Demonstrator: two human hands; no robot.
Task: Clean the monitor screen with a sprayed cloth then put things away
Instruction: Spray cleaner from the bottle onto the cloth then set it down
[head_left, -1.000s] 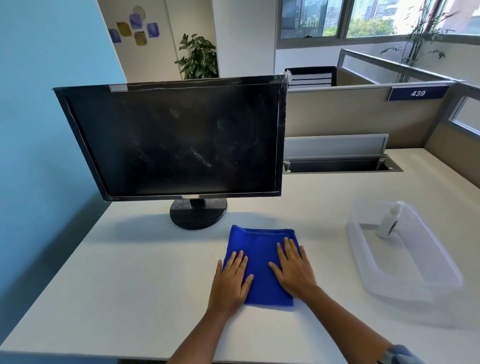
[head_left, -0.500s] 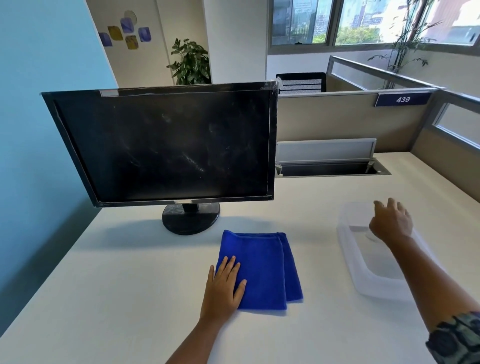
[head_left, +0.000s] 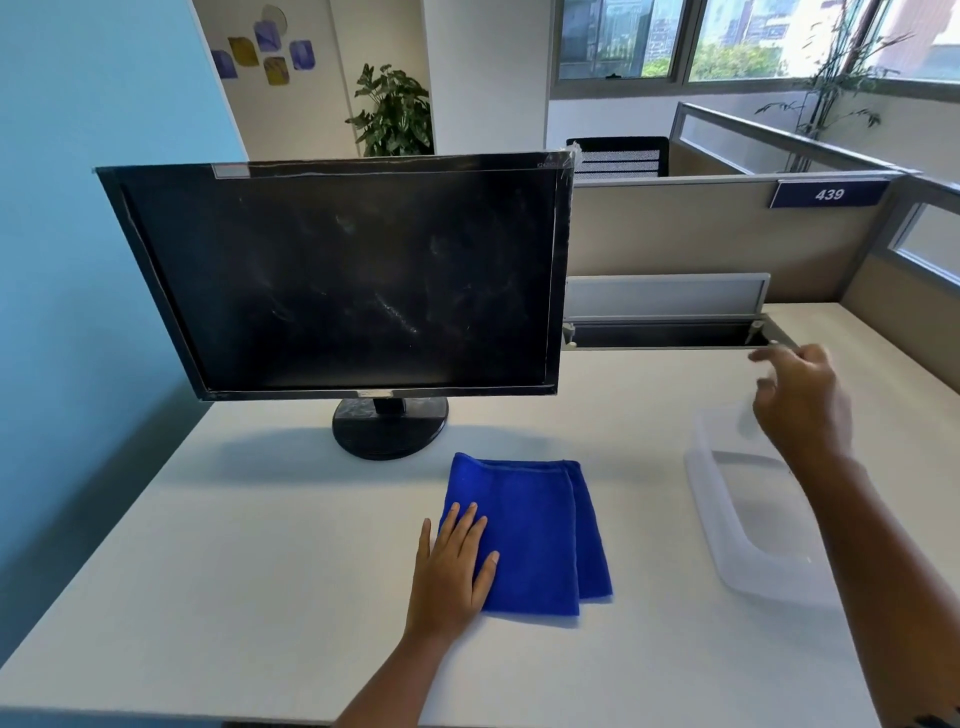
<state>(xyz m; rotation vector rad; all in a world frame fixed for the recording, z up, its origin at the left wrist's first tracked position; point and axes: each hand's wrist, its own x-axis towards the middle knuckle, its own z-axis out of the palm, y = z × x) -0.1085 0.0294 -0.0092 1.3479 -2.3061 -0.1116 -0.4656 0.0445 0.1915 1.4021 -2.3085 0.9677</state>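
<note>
The black monitor (head_left: 353, 280) stands on its round base at the back left of the white desk, its dark screen streaked with smudges. In front of it lies a folded blue cloth (head_left: 540, 530). My left hand (head_left: 452, 566) rests flat on the cloth's left edge, fingers spread. My right hand (head_left: 800, 405) is blurred above the far end of the clear plastic bin (head_left: 727, 540), with its fingers curled downward. The spray bottle is hidden behind that hand, and I cannot tell whether the hand grips it.
An open cable tray (head_left: 665, 335) with a raised lid is set into the desk behind the bin. Beige partitions with a "439" sign (head_left: 828, 194) bound the back and right. A blue wall (head_left: 78, 260) runs along the left.
My right hand left the cloth, swung right over the bin and now sits a little higher above its far end. My left hand stayed on the cloth.
</note>
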